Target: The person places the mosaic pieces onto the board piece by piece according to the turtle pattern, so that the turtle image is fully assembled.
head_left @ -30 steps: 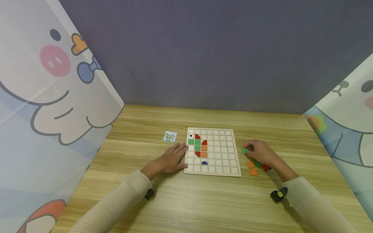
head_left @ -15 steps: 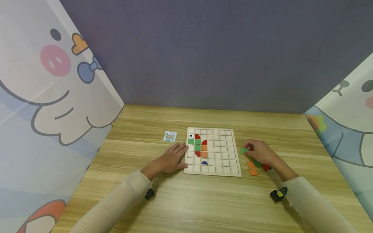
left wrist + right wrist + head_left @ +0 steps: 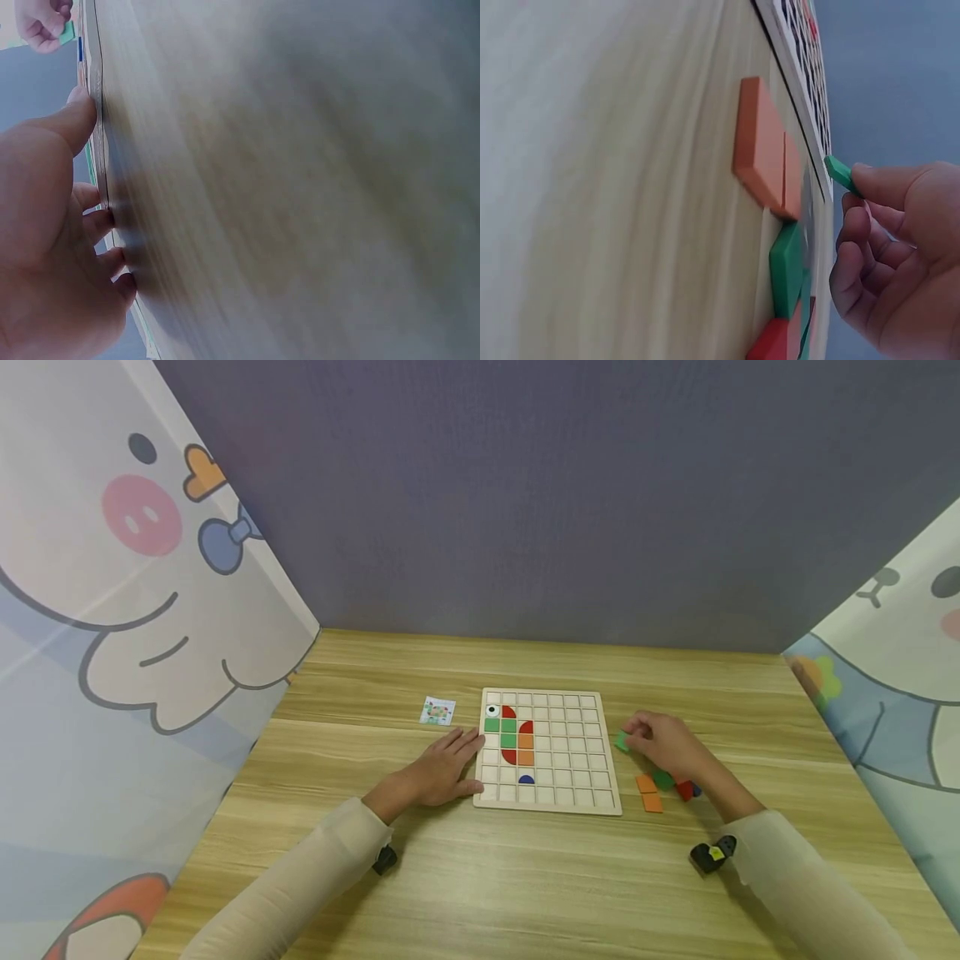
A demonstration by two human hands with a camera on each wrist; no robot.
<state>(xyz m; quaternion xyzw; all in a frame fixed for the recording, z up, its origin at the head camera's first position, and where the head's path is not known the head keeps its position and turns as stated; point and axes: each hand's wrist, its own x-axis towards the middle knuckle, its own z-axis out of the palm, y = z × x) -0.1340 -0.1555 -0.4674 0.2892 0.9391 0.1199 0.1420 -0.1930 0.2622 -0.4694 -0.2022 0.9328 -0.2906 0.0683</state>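
A wooden grid board (image 3: pixel 573 760) lies mid-table, with red, green and orange tiles, an eye tile (image 3: pixel 492 711) and a blue half-round tile (image 3: pixel 527 780) in its left cells. My left hand (image 3: pixel 442 770) rests at the board's left edge, fingers straight, fingertips and thumb on the rim. To the right of the board my right hand (image 3: pixel 666 745) pinches a small green tile (image 3: pixel 841 173) between thumb and fingers, raised above the table in the right wrist view. Below that hand lie two orange tiles (image 3: pixel 649 793), a green tile (image 3: pixel 662 779) and a red tile (image 3: pixel 685 790).
A small picture card (image 3: pixel 437 711) lies left of the board's upper corner. A bit of blue (image 3: pixel 697 791) shows beside the red tile. A grey wall (image 3: pixel 525 527) closes the table's far edge, with cartoon-printed panels on both sides.
The right hand has shifted slightly left and away from the body with the green tile, nearer the board's right edge. The left hand has stayed in place.
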